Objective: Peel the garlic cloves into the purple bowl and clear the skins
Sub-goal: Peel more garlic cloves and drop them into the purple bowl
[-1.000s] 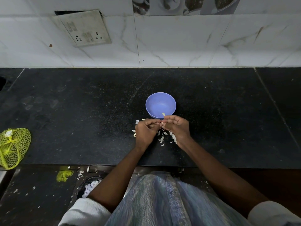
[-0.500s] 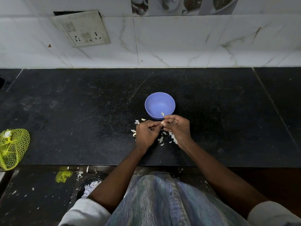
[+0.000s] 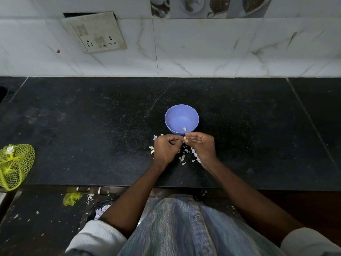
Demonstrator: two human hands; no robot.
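Both hands' grips, left hand (image 3: 167, 148) and right hand (image 3: 202, 145), apparently pinch a mostly hidden garlic clove (image 3: 184, 139).

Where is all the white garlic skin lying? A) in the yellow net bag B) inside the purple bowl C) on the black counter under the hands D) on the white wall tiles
C: the garlic skins lie scattered on the black counter beneath and between the left hand and the right hand, just in front of the purple bowl, not inside it.
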